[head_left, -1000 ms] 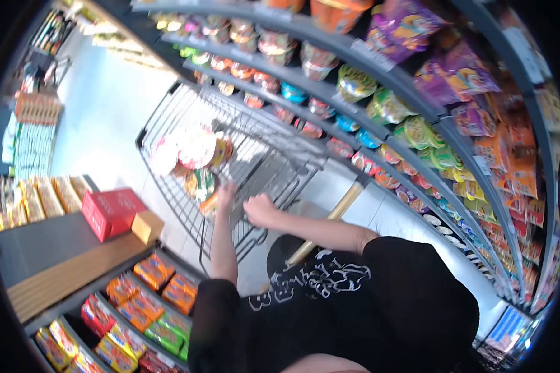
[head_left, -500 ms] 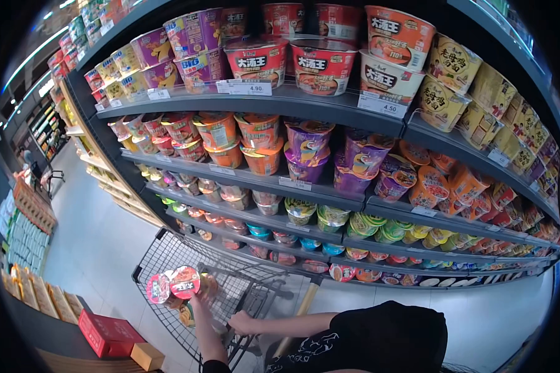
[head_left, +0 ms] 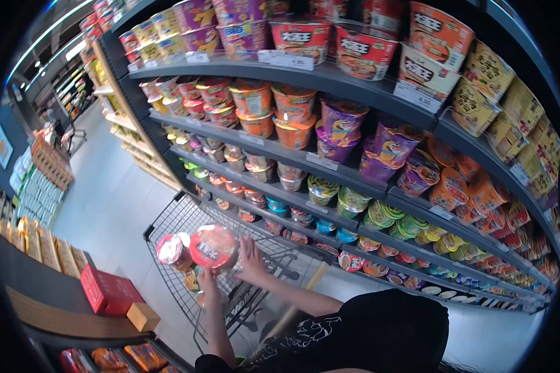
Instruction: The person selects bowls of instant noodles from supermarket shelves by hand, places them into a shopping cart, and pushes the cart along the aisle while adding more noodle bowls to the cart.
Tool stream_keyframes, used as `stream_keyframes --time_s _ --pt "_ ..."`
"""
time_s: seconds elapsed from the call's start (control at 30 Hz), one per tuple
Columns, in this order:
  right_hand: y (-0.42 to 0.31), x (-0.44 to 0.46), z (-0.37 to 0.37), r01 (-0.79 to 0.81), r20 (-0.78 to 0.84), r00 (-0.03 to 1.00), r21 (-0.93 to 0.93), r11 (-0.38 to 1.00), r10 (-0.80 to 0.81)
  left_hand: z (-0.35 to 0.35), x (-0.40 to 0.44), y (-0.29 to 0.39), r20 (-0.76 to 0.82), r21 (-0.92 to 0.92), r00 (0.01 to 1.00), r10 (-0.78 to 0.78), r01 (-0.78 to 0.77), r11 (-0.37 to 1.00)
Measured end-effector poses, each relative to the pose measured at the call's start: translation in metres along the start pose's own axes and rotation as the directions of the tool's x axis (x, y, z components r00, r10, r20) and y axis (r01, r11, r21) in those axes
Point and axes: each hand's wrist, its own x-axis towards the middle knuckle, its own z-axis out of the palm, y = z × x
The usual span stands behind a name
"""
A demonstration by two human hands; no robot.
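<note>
A large instant noodle tub with a red lid (head_left: pixel 212 247) is held above the wire shopping cart (head_left: pixel 168 214). My left hand (head_left: pixel 208 281) grips its near lower edge. At the tub's right side is my right hand (head_left: pixel 251 260), with its fingers spread and close to the rim; whether they touch it is hard to tell. Another tub with a pink and white lid (head_left: pixel 172 248) sits in the cart to the left. Below it lies a green and yellow packaged item (head_left: pixel 192 280), partly hidden by my left hand and arm.
Shelves of noodle cups (head_left: pixel 255 112) rise ahead and to the right. A red box (head_left: pixel 109 291) and a small brown box (head_left: pixel 142 317) stand on the left-hand display. Farther off, a person (head_left: pixel 51 118) is near another cart in the aisle at upper left.
The red-lidded tub is raised out of the cart in my left hand. My right hand has moved up from the cart's near side and opened beside it. The view has shifted.
</note>
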Motion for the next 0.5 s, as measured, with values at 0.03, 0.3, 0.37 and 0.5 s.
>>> stream_keyframes --time_s 0.03,0.3,0.37,0.5 --pt "0.001 0.007 -0.013 0.176 -0.130 0.979 0.129 0.976 -0.160 0.014 -0.021 0.025 -0.031 -0.002 1.000 -0.006 0.006 1.000" --pt "-0.017 0.003 -0.099 0.609 -0.528 0.774 0.470 0.639 -0.349 0.073 -0.086 0.128 0.340 0.423 0.940 -0.016 -0.138 0.895" --pt "-0.016 0.014 -0.122 0.734 -0.610 0.610 0.194 0.651 -0.506 0.088 -0.084 0.114 0.402 0.190 0.902 0.156 -0.248 0.950" --pt "-0.027 0.039 -0.175 0.623 -0.612 0.724 0.381 0.684 -0.319 0.090 -0.068 0.044 0.365 0.340 0.931 -0.031 -0.102 0.935"
